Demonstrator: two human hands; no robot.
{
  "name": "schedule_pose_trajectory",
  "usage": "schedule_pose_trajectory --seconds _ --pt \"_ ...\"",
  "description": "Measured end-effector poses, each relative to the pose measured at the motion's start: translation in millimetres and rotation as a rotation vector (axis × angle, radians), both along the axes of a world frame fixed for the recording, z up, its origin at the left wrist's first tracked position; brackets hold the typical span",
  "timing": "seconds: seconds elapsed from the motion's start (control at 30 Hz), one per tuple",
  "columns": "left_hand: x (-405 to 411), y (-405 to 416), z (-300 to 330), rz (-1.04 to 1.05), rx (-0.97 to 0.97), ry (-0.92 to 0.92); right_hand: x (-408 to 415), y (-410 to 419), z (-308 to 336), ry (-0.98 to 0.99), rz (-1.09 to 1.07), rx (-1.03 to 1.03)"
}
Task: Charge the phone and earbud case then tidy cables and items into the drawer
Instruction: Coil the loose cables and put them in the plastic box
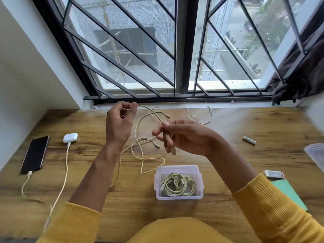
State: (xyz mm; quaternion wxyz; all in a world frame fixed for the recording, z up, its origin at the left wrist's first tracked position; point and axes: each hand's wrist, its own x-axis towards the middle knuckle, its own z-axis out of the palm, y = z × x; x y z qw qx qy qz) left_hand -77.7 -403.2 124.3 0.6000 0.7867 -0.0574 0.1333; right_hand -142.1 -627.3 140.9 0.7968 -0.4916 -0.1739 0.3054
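Observation:
A dark phone lies at the left of the wooden desk with a cable plugged into its near end. Beside it a white earbud case also has a cable plugged in. My left hand is raised and pinches a pale yellow cable between thumb and fingers. My right hand grips the same cable's plug end, with the loose loops hanging down onto the desk between my hands. A clear plastic box in front of me holds a coiled cable.
Another thin cable lies at the back near the window sill. A small battery rests at the right. A clear lid, a small white-and-red box and a green sheet sit along the right edge.

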Motion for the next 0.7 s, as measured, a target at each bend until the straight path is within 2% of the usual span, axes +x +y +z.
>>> schedule_pose_trajectory --seconds 0.23,0.47,0.53,0.63,0.7 --pt "-25 -14 -29 -0.035 0.277 0.043 7 7 3 -0.053 -0.220 0.260" --pt "-72 -40 -35 -0.337 0.483 0.041 16 13 -4 0.087 -0.534 0.179" --pt "-76 -42 -31 -0.404 0.522 0.029 14 16 -9 0.033 -0.606 0.112" --pt "-75 -38 -14 -0.414 0.573 -0.042 10 19 -18 -0.160 -0.694 -0.140" --pt "-68 -29 -1 -0.373 0.598 -0.089 7 19 -23 -0.252 -0.677 -0.298"
